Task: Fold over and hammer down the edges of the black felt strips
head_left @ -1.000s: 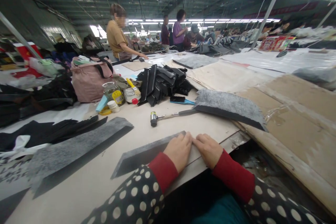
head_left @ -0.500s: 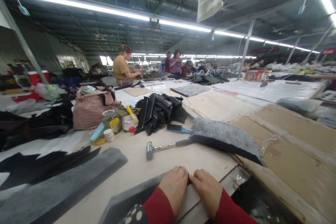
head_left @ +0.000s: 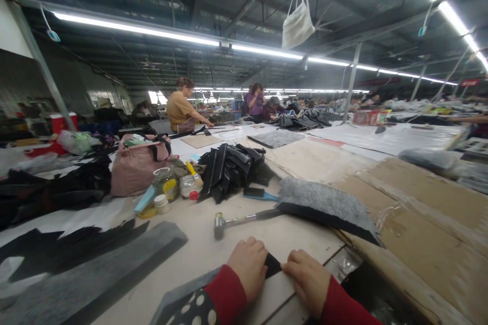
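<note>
One hand, the left hand (head_left: 248, 268), lies half-curled over the black strip (head_left: 272, 266), any pinch hidden, while the right hand (head_left: 308, 280) beside it seems to pinch the tip, their gap wider than a moment ago, so work apparently centres on that bared end.

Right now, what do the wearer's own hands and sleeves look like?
Left hand and right hand: bare, no gloves. Left arm: plain red cuff, then a black sleeve with cream polka dots. Right arm: only plain red fabric in view. No cables visible.
</note>
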The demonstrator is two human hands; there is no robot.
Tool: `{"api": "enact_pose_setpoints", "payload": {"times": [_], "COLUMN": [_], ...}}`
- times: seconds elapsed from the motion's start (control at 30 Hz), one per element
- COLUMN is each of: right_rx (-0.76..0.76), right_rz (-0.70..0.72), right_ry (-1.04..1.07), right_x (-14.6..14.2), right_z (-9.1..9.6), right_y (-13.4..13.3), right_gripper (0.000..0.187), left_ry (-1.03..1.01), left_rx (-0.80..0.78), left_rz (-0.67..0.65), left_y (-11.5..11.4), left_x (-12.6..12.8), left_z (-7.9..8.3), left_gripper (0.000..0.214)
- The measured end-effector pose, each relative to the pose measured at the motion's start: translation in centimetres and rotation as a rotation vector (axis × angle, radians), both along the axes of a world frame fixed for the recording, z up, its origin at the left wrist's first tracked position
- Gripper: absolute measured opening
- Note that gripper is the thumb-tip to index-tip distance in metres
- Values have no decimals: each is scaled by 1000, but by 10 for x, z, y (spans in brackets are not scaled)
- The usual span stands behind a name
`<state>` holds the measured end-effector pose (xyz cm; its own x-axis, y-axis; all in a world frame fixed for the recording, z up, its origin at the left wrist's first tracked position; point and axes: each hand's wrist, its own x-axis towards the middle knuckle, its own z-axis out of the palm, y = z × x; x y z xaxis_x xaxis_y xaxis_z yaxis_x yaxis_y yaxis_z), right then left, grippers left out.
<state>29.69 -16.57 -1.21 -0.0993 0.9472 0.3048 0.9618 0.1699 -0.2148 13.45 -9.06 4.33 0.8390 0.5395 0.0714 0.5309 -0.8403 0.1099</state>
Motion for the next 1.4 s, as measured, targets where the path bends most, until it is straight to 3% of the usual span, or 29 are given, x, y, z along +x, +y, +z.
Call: {"api": "enact_pose_setpoints", "payload": {"times": [0.2, 0.4, 0.67, 0.87, 0.97, 1.23, 1.4], "right_rx": [-316, -553, -503, -481, -456, -417, -380], "right_rz": [-71, -83, 18, 63, 46, 25, 117], "right_ry": [251, 410, 532, 617, 632, 579, 368], "right_x": [-5, -7, -4, 4, 11, 13, 7], "right_z": [32, 31, 24, 23, 21, 25, 31], "right_y": [35, 72, 76, 71, 71, 74, 78], "right_gripper": [25, 21, 16, 21, 24, 22, 27], "left_ry": [-215, -282, -310, -318, -327, -332, -314], "left_rx": [-93, -171, -204, -184, -194, -183, -189], "left_rz": [78, 174, 181, 225, 228, 242, 269], "left_y": [3, 9, 13, 20, 26, 28, 29], "left_x": [-11, -15, -16, -14, -12, -8, -7], "left_z": [-21, -33, -35, -32, -31, -32, -34], "left_gripper": [26, 40, 46, 20, 17, 16, 17]}}
